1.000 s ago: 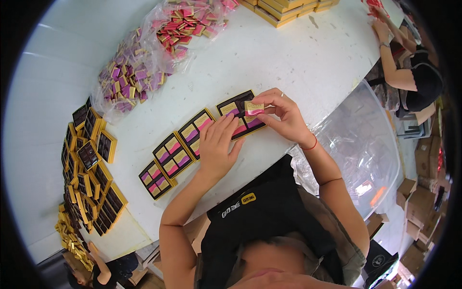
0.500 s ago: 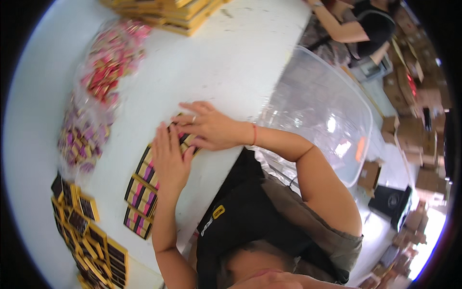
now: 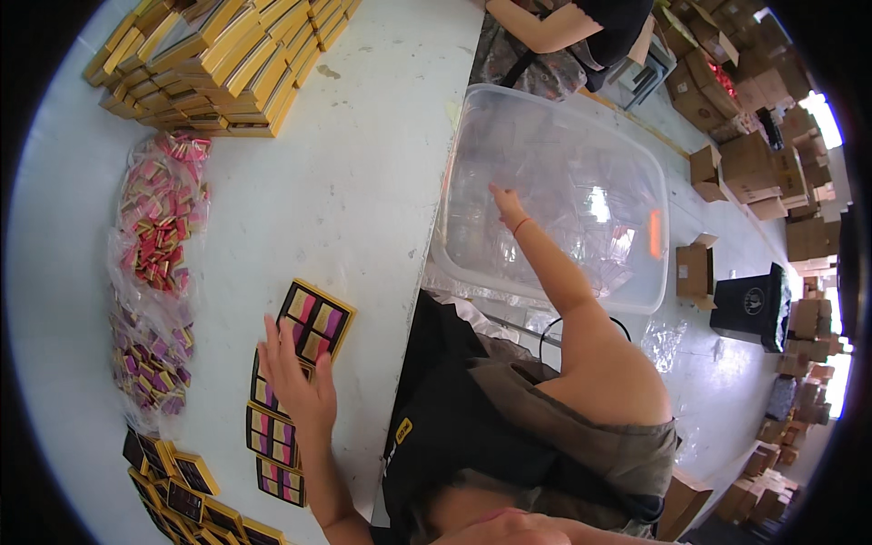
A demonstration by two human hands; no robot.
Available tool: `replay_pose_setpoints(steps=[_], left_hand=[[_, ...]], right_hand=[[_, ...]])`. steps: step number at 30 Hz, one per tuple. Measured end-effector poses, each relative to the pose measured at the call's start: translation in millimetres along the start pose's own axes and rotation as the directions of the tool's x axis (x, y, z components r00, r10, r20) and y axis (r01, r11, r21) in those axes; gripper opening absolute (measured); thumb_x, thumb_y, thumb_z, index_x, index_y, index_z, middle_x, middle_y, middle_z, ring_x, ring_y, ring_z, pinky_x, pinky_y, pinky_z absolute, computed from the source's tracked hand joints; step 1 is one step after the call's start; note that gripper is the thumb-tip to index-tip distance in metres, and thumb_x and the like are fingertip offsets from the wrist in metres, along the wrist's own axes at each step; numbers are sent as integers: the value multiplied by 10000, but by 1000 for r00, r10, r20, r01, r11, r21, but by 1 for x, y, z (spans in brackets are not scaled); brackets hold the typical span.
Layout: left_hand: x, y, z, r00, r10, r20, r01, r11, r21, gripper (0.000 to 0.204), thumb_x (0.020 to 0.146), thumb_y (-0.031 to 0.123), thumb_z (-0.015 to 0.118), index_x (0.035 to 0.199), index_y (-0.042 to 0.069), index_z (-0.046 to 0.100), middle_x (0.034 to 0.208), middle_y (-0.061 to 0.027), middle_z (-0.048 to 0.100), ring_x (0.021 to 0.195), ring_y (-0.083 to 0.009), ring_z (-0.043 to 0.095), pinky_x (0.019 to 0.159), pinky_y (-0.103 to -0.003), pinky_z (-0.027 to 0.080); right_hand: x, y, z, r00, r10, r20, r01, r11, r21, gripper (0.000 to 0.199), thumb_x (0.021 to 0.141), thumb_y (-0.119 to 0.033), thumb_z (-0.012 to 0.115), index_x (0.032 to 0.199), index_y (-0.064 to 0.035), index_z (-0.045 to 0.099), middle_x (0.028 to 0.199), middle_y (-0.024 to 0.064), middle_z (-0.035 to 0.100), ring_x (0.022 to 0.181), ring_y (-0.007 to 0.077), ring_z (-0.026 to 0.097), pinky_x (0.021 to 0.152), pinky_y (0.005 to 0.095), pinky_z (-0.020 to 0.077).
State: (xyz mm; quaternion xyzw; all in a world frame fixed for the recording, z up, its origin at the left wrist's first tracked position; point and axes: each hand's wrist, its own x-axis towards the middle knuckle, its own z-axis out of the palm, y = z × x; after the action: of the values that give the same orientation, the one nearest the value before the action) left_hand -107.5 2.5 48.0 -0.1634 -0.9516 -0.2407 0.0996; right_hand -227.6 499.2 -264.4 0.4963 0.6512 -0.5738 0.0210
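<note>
My left hand [image 3: 298,386], fingers stretched out, is over a row of shallow black boxes with yellow edges. The farthest box [image 3: 330,322] lies turned at an angle by its fingertips and has small pink, purple and gold pieces in its compartments. Nearer me, similar filled boxes [image 3: 272,434] line up, partly covered by that hand. Off to the right, my right hand [image 3: 509,207] reaches over a large clear plastic bin [image 3: 556,289]. Its fingers point forward, and I see nothing held in them. Clear plastic pieces [image 3: 554,195] lie in the bin.
Yellow-edged boxes rise in a tall stack [image 3: 236,73] at the far left. Plastic bags of pink and red pieces [image 3: 159,227] and purple pieces [image 3: 150,363] lie along the left. More boxes [image 3: 186,500] pile up near left. Behind the bin is another person [image 3: 554,32]; cartons [image 3: 698,272] stand right.
My right hand has left the boxes and moved right, over the bin. The left hand stays by the row, and the farthest box is now uncovered. The whole view has shifted.
</note>
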Motion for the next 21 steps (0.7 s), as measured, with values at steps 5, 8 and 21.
replay_pose_setpoints(steps=[5, 8, 21], left_hand=[[-51, 16, -44, 963, -68, -261, 64, 998, -24, 491, 1006, 312, 520, 1355, -33, 514, 1458, -246, 448, 1350, -391, 424, 1087, -477, 349], [-82, 23, -54, 932, -196, -306, 215, 976, 30, 424, 1020, 275, 506, 1313, -29, 544, 1422, -247, 488, 1338, -381, 442, 1062, -465, 379], [-112, 27, -18, 778, -502, -377, 376, 854, -360, 316, 972, 125, 534, 1239, -36, 590, 1435, -237, 458, 1360, -325, 419, 1044, -424, 408]], right_hand=[[23, 15, 48, 997, 4, -80, 8, 989, 149, 1202, 689, -460, 862, 1513, -23, 103, 1455, 238, 356, 1258, 378, 478, 943, 556, 473], [17, 20, 54, 996, -55, -73, 66, 983, 172, 1229, 632, -408, 919, 1504, -41, 134, 1412, 248, 401, 1225, 365, 493, 871, 538, 506], [-80, -21, -86, 979, -71, 191, 7, 948, 319, 918, 746, -338, 874, 1400, -34, 307, 952, 54, 555, 782, 164, 580, 691, 402, 548]])
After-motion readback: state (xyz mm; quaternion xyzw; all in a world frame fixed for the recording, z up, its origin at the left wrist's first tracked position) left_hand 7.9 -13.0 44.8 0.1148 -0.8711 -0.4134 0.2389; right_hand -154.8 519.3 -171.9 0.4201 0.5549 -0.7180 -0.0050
